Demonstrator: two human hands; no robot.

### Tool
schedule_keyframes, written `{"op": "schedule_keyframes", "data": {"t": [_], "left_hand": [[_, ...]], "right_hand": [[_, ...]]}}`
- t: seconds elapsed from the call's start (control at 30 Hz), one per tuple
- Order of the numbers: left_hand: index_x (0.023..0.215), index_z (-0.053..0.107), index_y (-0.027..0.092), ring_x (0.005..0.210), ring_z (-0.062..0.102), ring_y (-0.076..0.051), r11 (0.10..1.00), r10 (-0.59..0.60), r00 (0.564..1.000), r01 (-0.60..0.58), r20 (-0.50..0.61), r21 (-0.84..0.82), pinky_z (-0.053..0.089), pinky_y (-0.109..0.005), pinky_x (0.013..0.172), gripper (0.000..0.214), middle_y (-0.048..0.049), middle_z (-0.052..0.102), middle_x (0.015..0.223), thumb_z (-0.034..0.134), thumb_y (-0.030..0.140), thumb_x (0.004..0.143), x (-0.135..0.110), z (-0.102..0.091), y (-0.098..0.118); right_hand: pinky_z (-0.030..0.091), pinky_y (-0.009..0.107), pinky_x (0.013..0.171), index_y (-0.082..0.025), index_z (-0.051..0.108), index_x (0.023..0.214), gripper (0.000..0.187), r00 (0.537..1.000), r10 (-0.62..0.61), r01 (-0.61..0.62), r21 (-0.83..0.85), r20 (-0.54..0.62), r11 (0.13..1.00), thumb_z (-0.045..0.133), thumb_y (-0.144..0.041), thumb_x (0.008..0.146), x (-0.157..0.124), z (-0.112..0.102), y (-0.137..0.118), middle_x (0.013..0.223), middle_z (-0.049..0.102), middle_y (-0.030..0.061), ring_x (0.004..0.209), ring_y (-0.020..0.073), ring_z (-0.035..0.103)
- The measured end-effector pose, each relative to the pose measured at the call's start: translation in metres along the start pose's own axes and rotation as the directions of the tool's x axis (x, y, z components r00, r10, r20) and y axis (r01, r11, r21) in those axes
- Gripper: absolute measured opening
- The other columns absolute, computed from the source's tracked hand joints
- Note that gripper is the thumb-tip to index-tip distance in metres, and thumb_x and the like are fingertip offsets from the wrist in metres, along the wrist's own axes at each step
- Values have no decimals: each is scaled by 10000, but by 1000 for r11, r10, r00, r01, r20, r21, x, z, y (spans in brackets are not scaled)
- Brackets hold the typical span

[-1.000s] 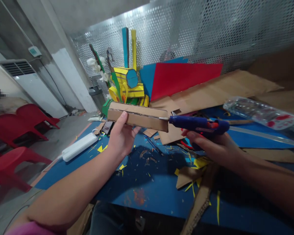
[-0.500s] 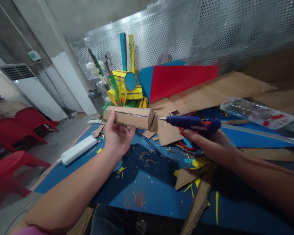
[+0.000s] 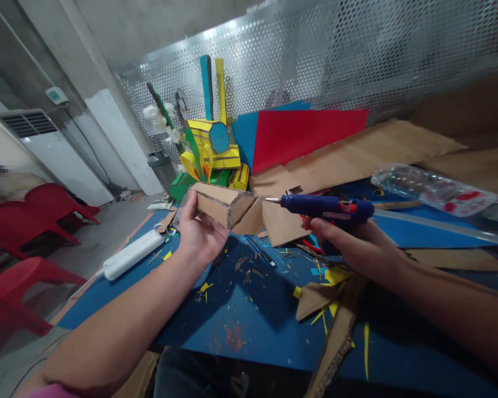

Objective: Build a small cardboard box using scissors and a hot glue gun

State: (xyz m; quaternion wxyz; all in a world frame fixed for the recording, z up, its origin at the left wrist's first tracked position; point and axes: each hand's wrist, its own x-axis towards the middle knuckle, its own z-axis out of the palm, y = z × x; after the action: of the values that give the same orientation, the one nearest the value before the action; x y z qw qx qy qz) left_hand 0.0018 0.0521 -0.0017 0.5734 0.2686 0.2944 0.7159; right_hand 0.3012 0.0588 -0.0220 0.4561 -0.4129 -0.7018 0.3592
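My left hand (image 3: 199, 232) grips a long cardboard box piece (image 3: 226, 205) above the blue table (image 3: 253, 320), with one end turned toward me. In my right hand (image 3: 352, 243) is a blue glue gun (image 3: 327, 207), fingers wrapped round its handle. Its metal nozzle points left and stops a short way from the box's end. Cardboard scraps (image 3: 315, 298) and yellow paper bits lie under both hands.
A yellow, green and blue cardboard model (image 3: 213, 149) stands at the back, beside red and blue sheets (image 3: 302, 132) and large cardboard sheets (image 3: 369, 152). A white power strip (image 3: 128, 254) lies at the left edge. A clear plastic pack (image 3: 434, 190) is right. Red chairs (image 3: 29, 221) stand left.
My left hand has turned the cardboard box so its end swings toward me. The glue gun's nozzle, which touched the box's edge, now stands just clear of it.
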Motion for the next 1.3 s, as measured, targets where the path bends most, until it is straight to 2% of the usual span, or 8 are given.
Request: {"op": "schedule_keyframes", "data": {"t": [0.13, 0.3, 0.5, 0.63, 0.9, 1.1, 1.2, 1.3], "left_hand": [[1298, 755, 226, 1201, 811, -337, 999, -36, 999, 36, 12, 30, 661, -496, 1047, 606, -106, 863, 1173, 819, 661, 880, -1, 1, 0], [1245, 787, 212, 1111, 838, -344, 998, -59, 997, 58, -41, -17, 667, -501, 1028, 537, -107, 878, 1101, 808, 626, 904, -4, 6, 2], [1293, 805, 205, 1070, 843, -353, 988, -103, 992, 93, 72, 122, 693, -508, 997, 568, -115, 876, 1076, 757, 627, 916, -4, 6, 1], [1311, 807, 191, 1054, 841, -378, 980, -169, 983, 161, 65, 116, 694, -548, 997, 585, -138, 869, 1051, 724, 627, 930, -4, 4, -1], [1335, 794, 178, 1010, 848, -302, 985, -162, 987, 161, 22, 58, 708, -414, 883, 521, -138, 871, 1167, 666, 563, 1008, -3, 6, 0], [1247, 805, 157, 963, 843, -343, 956, -243, 969, 246, -39, 158, 701, -502, 930, 548, -164, 862, 1067, 746, 600, 931, -5, 8, -3], [1207, 802, 162, 1100, 830, -392, 962, -179, 984, 177, -10, 209, 663, -559, 1048, 512, -154, 859, 1066, 812, 550, 873, -6, 10, -4], [1197, 792, 199, 1171, 805, -387, 941, 54, 991, -92, 124, 327, 631, -543, 1096, 487, -122, 854, 1118, 891, 501, 828, -9, 8, -3]], "right_hand": [[589, 448, 779, -216, 853, 1005, 642, 999, 48, -47, 40, -17, 998, 758, -838, 875, -1, 2, -2, 994, 833, 121, 935, 323, 753], [587, 452, 803, -231, 857, 1013, 630, 998, 56, -55, 29, -20, 998, 756, -835, 868, -1, 2, -3, 982, 832, 111, 926, 317, 751], [560, 413, 776, -200, 843, 1035, 601, 994, 97, -98, 29, 43, 995, 787, -782, 897, -3, 1, -8, 946, 813, 113, 899, 295, 723], [573, 406, 786, -201, 854, 1027, 575, 997, 66, -68, 57, 30, 996, 821, -755, 875, -4, 2, -10, 968, 824, 113, 914, 299, 733], [558, 396, 672, -199, 860, 1009, 650, 993, 108, -109, 20, 40, 994, 762, -829, 884, -3, 2, -11, 877, 786, 112, 804, 276, 705], [564, 368, 615, -224, 860, 971, 608, 991, 115, -108, 91, -71, 990, 805, -816, 844, 2, 7, 2, 903, 807, 97, 739, 232, 700], [558, 355, 602, -222, 858, 972, 579, 988, 121, -110, 112, -100, 988, 794, -790, 883, 5, 7, 6, 878, 796, 88, 713, 218, 695], [541, 347, 586, -224, 833, 916, 535, 987, 109, -96, 110, -117, 989, 771, -756, 922, 9, 6, 6, 773, 741, 59, 666, 208, 672]]}}
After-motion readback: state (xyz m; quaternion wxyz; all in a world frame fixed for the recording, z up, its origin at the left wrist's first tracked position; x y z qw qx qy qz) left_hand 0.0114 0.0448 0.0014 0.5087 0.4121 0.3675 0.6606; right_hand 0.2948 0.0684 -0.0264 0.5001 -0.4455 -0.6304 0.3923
